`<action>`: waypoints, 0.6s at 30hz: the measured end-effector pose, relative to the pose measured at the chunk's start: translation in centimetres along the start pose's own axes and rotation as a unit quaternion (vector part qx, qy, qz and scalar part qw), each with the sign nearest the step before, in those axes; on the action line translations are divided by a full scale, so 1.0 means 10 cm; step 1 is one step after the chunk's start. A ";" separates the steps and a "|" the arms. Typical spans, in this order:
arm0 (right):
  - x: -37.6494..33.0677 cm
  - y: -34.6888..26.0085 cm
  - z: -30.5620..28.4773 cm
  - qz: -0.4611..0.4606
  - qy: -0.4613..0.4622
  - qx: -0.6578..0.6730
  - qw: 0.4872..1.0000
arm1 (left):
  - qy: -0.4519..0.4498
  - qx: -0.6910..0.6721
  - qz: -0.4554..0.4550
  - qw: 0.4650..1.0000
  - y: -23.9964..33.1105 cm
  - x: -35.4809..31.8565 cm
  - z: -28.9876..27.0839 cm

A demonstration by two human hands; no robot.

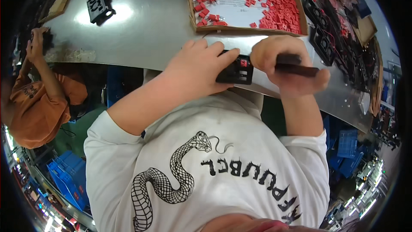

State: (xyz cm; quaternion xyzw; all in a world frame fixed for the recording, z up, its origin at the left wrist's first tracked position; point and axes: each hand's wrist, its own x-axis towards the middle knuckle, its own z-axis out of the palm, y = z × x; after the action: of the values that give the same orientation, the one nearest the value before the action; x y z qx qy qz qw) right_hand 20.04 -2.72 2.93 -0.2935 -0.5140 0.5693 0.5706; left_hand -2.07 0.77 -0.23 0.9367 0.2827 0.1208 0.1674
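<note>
My left hand (197, 66) is closed around a black plastic housing (234, 74) at the table's near edge. Its fingers lie across the top of the housing, and a small red part (243, 63) sits in it. Just to the right, my right hand (283, 60) grips a hand tool with two dark handles (296, 68), like pliers. The fist hides the tool's working end, so I cannot tell whether it touches the housing.
Beyond my hands, a shallow cardboard tray (249, 29) holds many small red parts (281, 10). Black fan-like units (319, 38) with wires crowd the right side. Another black housing (98, 6) lies far left. A co-worker in orange (38, 107) works at the left; blue crates (68, 178) stand below.
</note>
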 end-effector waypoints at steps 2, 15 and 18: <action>0.07 -0.15 0.03 -0.010 0.050 -0.012 0.999 | -0.012 -0.013 0.001 1.000 0.02 -0.04 0.00; 0.28 -0.38 -0.17 -0.134 -0.215 0.052 0.966 | 0.000 0.003 0.006 1.000 0.04 -0.02 -0.07; 0.01 -0.02 -0.06 -0.099 -0.133 0.066 0.984 | 0.001 0.011 0.003 1.000 0.07 -0.02 -0.05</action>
State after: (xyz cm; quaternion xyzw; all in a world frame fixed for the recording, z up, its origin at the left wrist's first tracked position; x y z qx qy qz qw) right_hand 20.68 -2.54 2.94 -0.1245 -0.5726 0.5767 0.5692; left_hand -2.01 0.22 0.44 0.9392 0.2816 0.1187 0.1568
